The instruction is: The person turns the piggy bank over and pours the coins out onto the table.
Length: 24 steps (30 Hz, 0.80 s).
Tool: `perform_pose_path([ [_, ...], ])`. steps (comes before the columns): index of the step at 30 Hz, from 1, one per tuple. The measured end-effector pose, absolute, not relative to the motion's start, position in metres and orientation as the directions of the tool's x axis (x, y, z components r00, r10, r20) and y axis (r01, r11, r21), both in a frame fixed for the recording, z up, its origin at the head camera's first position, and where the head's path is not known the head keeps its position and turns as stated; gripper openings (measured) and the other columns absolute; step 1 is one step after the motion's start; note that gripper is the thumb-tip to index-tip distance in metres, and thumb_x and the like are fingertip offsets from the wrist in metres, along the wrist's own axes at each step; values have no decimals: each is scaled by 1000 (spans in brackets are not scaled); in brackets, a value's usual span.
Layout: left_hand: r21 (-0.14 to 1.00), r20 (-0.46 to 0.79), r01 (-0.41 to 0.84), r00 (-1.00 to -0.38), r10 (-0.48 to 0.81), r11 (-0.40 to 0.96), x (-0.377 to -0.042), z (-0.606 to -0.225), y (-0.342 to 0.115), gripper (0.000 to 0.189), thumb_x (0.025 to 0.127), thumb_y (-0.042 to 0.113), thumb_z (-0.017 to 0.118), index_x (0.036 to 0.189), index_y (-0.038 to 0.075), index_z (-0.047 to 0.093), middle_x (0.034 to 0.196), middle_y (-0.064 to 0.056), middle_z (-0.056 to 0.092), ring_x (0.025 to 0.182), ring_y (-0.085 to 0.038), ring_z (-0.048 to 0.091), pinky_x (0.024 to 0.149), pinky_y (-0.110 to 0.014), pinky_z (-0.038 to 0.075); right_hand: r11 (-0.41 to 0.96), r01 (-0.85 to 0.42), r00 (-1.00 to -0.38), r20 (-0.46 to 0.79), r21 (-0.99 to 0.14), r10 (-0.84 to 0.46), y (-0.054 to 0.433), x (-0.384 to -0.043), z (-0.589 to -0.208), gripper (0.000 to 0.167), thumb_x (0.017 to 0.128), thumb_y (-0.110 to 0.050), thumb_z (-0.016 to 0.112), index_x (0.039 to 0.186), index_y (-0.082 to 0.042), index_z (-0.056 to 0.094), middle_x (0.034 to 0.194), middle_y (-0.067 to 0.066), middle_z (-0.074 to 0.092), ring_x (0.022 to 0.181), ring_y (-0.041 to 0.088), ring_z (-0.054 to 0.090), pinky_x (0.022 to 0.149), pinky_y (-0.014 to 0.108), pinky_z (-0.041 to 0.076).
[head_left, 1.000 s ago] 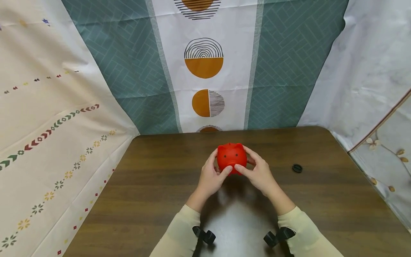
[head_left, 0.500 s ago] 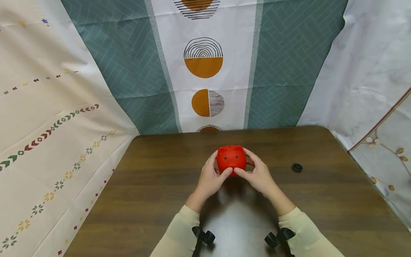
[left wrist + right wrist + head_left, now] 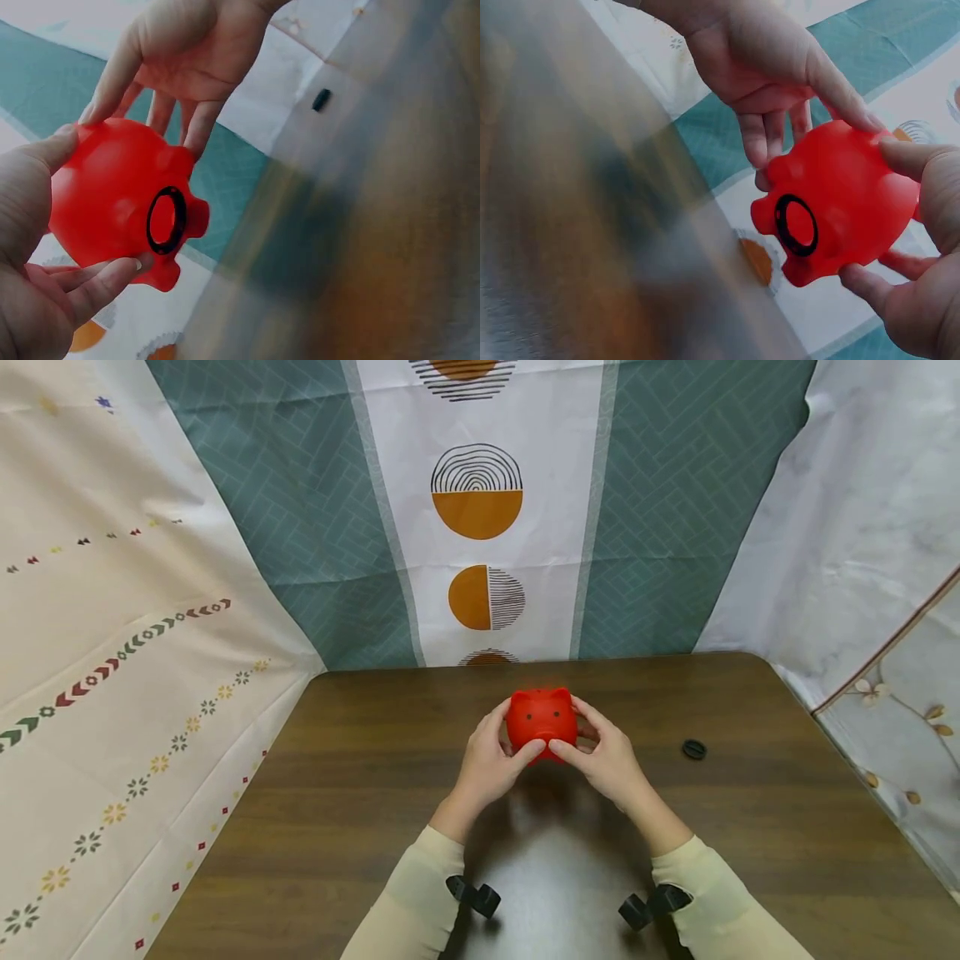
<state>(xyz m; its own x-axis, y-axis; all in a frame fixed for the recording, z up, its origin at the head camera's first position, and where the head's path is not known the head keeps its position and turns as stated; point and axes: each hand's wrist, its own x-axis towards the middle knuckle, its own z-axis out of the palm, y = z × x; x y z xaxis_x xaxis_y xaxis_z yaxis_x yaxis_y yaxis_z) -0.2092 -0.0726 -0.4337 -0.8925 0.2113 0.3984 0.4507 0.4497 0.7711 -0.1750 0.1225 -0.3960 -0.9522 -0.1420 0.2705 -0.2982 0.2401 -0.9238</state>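
Note:
A red piggy bank (image 3: 542,717) is held up above the table between both hands, its face toward me. On its left side my left hand (image 3: 489,762) grips it, with the thumb across the front and the fingers round the side. My right hand (image 3: 606,758) holds the other side in the same way, the two thumbs close together near the snout. Both wrist views show the underside, where a black ring (image 3: 151,225) borders a round opening between stubby feet. A small black oval plug (image 3: 694,749) lies on the table, right of the right hand.
The brown wooden table (image 3: 360,793) reaches back to a patterned green and white cloth (image 3: 660,518). Patterned cream cloth (image 3: 150,710) hangs at the left and pale cloth (image 3: 862,527) at the right. Each wrist carries a black camera mount (image 3: 474,896).
After dipping slightly half a second ago, the piggy bank now sits a little higher, still held by both hands. The black plug has stayed in place.

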Motion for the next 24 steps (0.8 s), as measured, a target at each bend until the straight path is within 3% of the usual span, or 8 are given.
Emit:
perform_pose_path([
  [6, 795, 354, 410, -912, 206, 448, -208, -443, -73, 79, 84, 47, 71, 148, 17, 35, 131, -2, 51, 72, -17, 55, 65, -25, 55, 218, -263, -960, 232, -940, -158, 123, -176, -404, 73, 85, -14, 74, 147, -9, 37, 143, 15, 44, 118, 39, 53, 88, 42, 52],
  [8, 805, 364, 419, -908, 208, 421, -208, -444, -72, 79, 84, 44, 72, 148, 19, 34, 131, -2, 50, 72, -18, 56, 66, -25, 55, 214, -317, -945, 288, -924, -157, 121, -177, -406, 72, 84, -10, 75, 146, -6, 38, 143, 16, 43, 119, 38, 52, 89, 45, 51],
  [14, 823, 474, 523, -848, 236, 223, -209, -441, -72, 82, 83, 20, 77, 148, 20, 28, 152, -2, 30, 100, -23, 64, 83, -33, 55, 246, -554, -833, 535, -796, -145, 118, -178, -408, 71, 77, 4, 77, 140, 2, 43, 148, 20, 36, 128, 38, 44, 91, 54, 47],
  [20, 810, 357, 390, -921, 160, 439, -208, -439, -74, 76, 84, 45, 72, 146, 16, 38, 127, -4, 52, 66, -16, 54, 63, -26, 54, 306, -398, -917, 366, -865, -159, 119, -177, -401, 66, 85, -11, 74, 142, -3, 42, 130, 18, 51, 108, 33, 54, 84, 51, 53],
  [24, 821, 302, 341, -940, 157, 458, -207, -442, -74, 77, 84, 48, 70, 146, 15, 38, 127, -6, 52, 65, -16, 55, 64, -26, 54, 314, -332, -941, 290, -890, -172, 121, -176, -401, 67, 87, -15, 72, 144, -4, 40, 131, 18, 50, 111, 34, 53, 84, 49, 54],
])
